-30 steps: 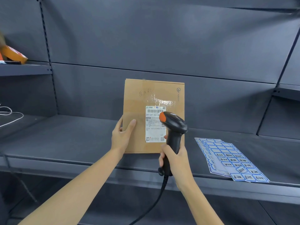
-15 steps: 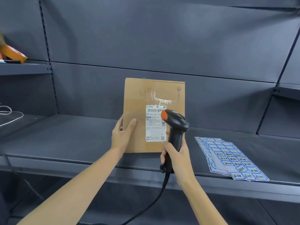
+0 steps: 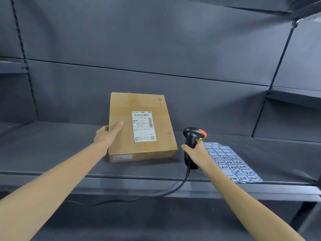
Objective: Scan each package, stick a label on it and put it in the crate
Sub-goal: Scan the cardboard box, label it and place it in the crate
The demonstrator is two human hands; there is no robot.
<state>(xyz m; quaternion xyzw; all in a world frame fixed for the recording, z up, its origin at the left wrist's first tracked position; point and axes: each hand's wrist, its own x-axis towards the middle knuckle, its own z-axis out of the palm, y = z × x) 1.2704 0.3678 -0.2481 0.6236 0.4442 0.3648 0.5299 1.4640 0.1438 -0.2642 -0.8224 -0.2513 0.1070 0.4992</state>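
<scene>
On the shelf (image 3: 52, 153), left hand (image 3: 106, 135) gripping package (image 3: 139, 126), right hand (image 3: 195, 152) clenched around scanner (image 3: 192, 138).

Package (image 3: 139, 126): earlier held upright facing the camera; now lowered, near edge on the shelf (image 3: 52, 150), top tilted back.
Scanner (image 3: 192, 141): earlier aimed at the shipping label (image 3: 143, 126); now swung right, clear of package, beside the sticker sheets (image 3: 231, 162).
Right hand (image 3: 196, 153): moved right with scanner.

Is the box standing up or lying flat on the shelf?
Lying flat. The box rests on the shelf, shipping label up, near side face visible.
</scene>
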